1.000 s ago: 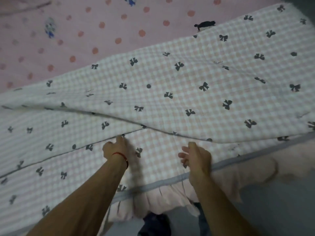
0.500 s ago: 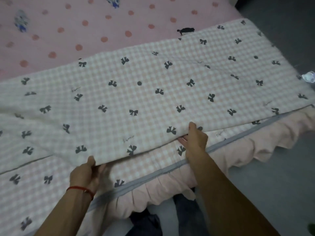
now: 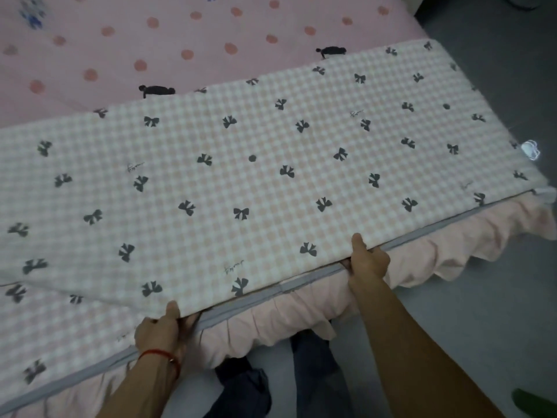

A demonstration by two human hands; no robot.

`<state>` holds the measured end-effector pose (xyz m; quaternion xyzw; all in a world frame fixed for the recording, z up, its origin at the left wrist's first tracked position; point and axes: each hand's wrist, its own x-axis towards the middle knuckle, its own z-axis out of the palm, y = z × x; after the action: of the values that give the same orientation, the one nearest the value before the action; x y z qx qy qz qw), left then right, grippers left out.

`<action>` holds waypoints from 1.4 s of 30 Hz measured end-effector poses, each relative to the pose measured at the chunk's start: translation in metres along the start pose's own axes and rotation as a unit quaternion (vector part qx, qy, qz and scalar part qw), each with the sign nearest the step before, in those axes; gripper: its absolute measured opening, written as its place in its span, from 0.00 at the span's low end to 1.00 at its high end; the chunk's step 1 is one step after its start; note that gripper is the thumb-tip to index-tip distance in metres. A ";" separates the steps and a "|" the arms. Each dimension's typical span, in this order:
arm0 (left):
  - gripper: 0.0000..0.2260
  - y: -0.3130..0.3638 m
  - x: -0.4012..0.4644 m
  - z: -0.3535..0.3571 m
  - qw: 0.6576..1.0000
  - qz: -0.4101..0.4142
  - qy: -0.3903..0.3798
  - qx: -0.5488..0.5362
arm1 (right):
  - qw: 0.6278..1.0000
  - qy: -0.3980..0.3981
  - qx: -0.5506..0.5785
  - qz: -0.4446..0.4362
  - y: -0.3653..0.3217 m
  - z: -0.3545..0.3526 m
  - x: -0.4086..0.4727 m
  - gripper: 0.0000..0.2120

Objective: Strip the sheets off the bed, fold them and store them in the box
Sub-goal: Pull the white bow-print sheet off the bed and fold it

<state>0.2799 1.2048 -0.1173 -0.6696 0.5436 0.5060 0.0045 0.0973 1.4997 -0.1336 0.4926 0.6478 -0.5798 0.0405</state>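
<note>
both hands [image 3: 162, 328] [image 3: 368, 260] pulled sheet [image 3: 271, 182] edge nearer.

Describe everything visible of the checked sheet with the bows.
The checked sheet is soft pink-and-white gingham printed with dark grey bows, a few dots and small script marks. It lies folded over itself lengthwise along the bed's near side, its edge drawn level with a grey piped seam above a pink ruffle. The left hand and right hand each pinch that near edge, thumbs on top.

The left hand [image 3: 159, 330] and the right hand [image 3: 369, 260] pinch the near edge of the folded checked sheet [image 3: 241, 182] on the bed [image 3: 120, 40].
</note>
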 end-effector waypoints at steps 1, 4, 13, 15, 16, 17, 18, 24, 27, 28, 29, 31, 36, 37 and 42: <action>0.21 0.000 -0.006 0.001 1.000 -0.004 0.008 0.005 | 1.000 0.000 -0.006 -0.006 0.000 -0.001 0.001 0.10; 0.21 -0.004 -0.014 0.001 1.000 0.005 0.022 0.020 | 0.998 0.005 -0.040 -0.042 0.005 -0.007 0.003 0.10; 0.20 -0.014 -0.024 -0.001 0.996 0.036 0.036 0.068 | 0.992 -0.016 -0.109 -0.064 0.019 -0.022 0.002 0.16; 0.19 -0.016 -0.019 0.001 0.995 0.038 0.040 0.081 | 0.992 -0.021 -0.105 -0.061 0.018 -0.021 0.000 0.18; 0.19 -0.016 -0.017 0.002 0.995 0.031 0.038 0.089 | 0.992 -0.015 -0.107 -0.062 0.018 -0.020 -0.002 0.19; 0.19 -0.017 -0.015 0.002 0.994 0.023 0.033 0.097 | 0.991 -0.003 -0.114 -0.065 0.016 -0.018 -0.003 0.20; 0.19 -0.019 -0.011 0.002 0.994 0.016 0.030 0.102 | 0.989 0.014 -0.127 -0.073 0.015 -0.015 -0.004 0.23; 0.16 -0.010 -0.001 0.006 0.994 -0.028 0.023 0.100 | 0.850 0.108 -0.392 -0.334 0.025 0.015 -0.046 0.48; 0.18 -0.009 0.003 0.007 0.994 -0.049 0.021 0.096 | 0.636 -0.250 -0.534 -0.498 0.047 0.036 -0.065 0.43; 0.16 -0.010 0.006 0.006 0.994 -0.057 0.018 0.088 | 0.556 -0.367 -0.573 -0.477 0.048 0.042 -0.061 0.43; 0.16 -0.012 0.009 0.005 0.995 -0.070 0.010 0.072 | 0.501 -0.432 -0.599 -0.452 0.045 0.049 -0.052 0.44; 0.19 -0.017 0.014 0.005 0.996 -0.090 -0.009 0.023 | 0.462 -0.449 -0.630 -0.435 0.032 0.057 -0.032 0.39; 0.11 -0.018 0.015 0.000 0.991 -0.126 -0.035 -0.020 | 0.437 -0.424 -0.673 -0.420 -0.004 0.067 -0.037 0.35; 0.10 -0.016 0.014 -0.004 0.991 -0.124 -0.038 -0.028 | 0.444 -0.414 -0.680 -0.411 -0.009 0.074 -0.050 0.33; 0.10 -0.024 0.005 -0.011 0.992 -0.102 -0.064 -0.045 | 0.439 -0.343 -0.655 -0.510 0.001 0.127 -0.135 0.22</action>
<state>0.3044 1.2048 -0.1279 -0.6871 0.4480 0.5689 0.0606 0.1009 1.3194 -0.0913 -0.3400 0.9015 -0.0196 0.2670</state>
